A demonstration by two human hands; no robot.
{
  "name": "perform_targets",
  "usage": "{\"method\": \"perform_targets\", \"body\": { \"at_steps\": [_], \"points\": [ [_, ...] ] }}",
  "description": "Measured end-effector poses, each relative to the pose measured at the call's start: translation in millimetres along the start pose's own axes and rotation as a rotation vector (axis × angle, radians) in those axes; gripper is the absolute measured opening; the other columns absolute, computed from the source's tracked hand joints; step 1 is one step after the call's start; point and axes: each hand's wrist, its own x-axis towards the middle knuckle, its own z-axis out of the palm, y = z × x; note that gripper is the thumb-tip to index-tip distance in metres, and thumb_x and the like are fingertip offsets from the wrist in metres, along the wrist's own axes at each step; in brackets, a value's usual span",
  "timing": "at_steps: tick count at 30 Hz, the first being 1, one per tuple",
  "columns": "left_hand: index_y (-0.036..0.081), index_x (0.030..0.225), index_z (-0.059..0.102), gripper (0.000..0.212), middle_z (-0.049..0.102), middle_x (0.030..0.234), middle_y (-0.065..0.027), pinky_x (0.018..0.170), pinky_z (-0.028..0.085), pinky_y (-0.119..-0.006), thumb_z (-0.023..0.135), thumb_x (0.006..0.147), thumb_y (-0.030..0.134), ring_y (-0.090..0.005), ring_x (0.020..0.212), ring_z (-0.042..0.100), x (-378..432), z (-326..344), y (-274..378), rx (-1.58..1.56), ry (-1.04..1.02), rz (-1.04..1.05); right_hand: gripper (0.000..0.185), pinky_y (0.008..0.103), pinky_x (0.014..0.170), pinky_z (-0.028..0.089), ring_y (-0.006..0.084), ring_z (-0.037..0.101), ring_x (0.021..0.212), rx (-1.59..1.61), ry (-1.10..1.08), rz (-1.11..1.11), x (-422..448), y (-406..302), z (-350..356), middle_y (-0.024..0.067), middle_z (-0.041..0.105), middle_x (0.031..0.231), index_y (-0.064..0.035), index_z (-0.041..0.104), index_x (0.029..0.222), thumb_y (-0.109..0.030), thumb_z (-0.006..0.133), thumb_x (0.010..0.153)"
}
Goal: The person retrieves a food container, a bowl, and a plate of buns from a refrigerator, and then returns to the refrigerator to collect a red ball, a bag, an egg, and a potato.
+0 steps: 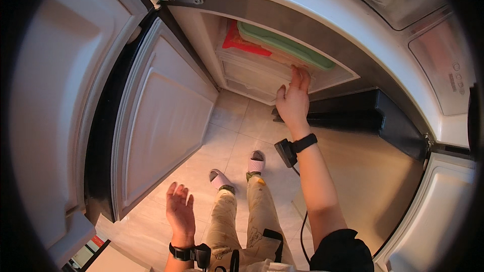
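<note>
My right hand (295, 100) reaches to the front of a translucent drawer (253, 73) in a refrigerator's lower compartment, its fingertips at the drawer's upper edge. Whether the fingers grip that edge cannot be told. Inside lie a container with a green lid (287, 47) and a red item (245, 45), partly hidden, at its left. My left hand (180, 209) hangs palm up over the floor with its fingers apart, holding nothing. Both wrists wear black straps with small devices.
A lower door (170, 121) stands open at the left, beside a larger upper door (56, 83). At the right are a dark door edge (340, 113) and another white door lining (435, 204). Clear upper drawers (442, 64) overhang. My slippered feet (257, 162) stand on floor tiles.
</note>
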Motion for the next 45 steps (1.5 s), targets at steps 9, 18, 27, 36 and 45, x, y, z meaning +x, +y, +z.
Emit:
{"method": "perform_targets", "body": {
  "at_steps": [9,18,27,36,45],
  "points": [
    [0.008,0.103,0.049,0.020,0.054,0.088,-0.0011,0.079,0.041,-0.026,0.046,0.086,0.017,-0.0119,0.084,0.051,26,47,-14,0.124,-0.185,-0.072,0.044,0.0347,0.064,0.053,0.0275,0.058,0.086,-0.336,-0.004,-0.048,13,-2,13,0.0166,0.046,0.114,0.0006,0.043,0.113,-0.010,0.057,0.072],
    [0.002,0.135,0.024,0.062,0.030,0.137,-0.0174,0.106,0.022,-0.038,0.042,0.090,0.042,-0.0277,0.128,0.028,51,132,-5,0.139,-0.551,-0.030,0.042,0.0401,0.062,0.052,0.0353,0.058,0.085,-0.289,-0.178,0.097,-25,-36,3,0.0238,0.047,0.107,0.0040,0.043,0.112,-0.016,0.055,0.077],
    [0.005,0.137,0.019,0.065,0.027,0.138,-0.0123,0.104,0.025,-0.039,0.043,0.090,0.043,-0.0249,0.127,0.028,76,216,-18,0.013,-0.709,-0.113,0.020,0.0411,0.061,0.048,0.0305,0.060,0.071,-0.230,-0.277,0.127,-84,-58,-16,0.0185,0.061,0.085,-0.0020,0.061,0.089,-0.017,0.052,0.077],
    [0.004,0.131,0.032,0.053,0.040,0.131,-0.0099,0.101,0.030,-0.040,0.046,0.089,0.034,-0.0245,0.121,0.037,44,243,-19,-0.123,-0.429,-0.094,0.032,0.0384,0.080,0.043,0.0299,0.054,0.096,0.614,-0.047,0.424,-109,-61,-26,0.0155,0.057,0.106,-0.0034,0.053,0.109,-0.015,0.057,0.080],
    [0.005,0.130,0.033,0.052,0.041,0.132,-0.0097,0.101,0.029,-0.045,0.047,0.087,0.030,-0.0260,0.121,0.038,63,224,-5,-0.211,-0.473,-0.178,0.051,0.0310,0.096,0.029,0.0166,0.040,0.115,1.622,-0.062,0.594,-108,-44,-64,0.0069,0.044,0.124,-0.0015,0.034,0.128,-0.013,0.051,0.082]
  ]
}}
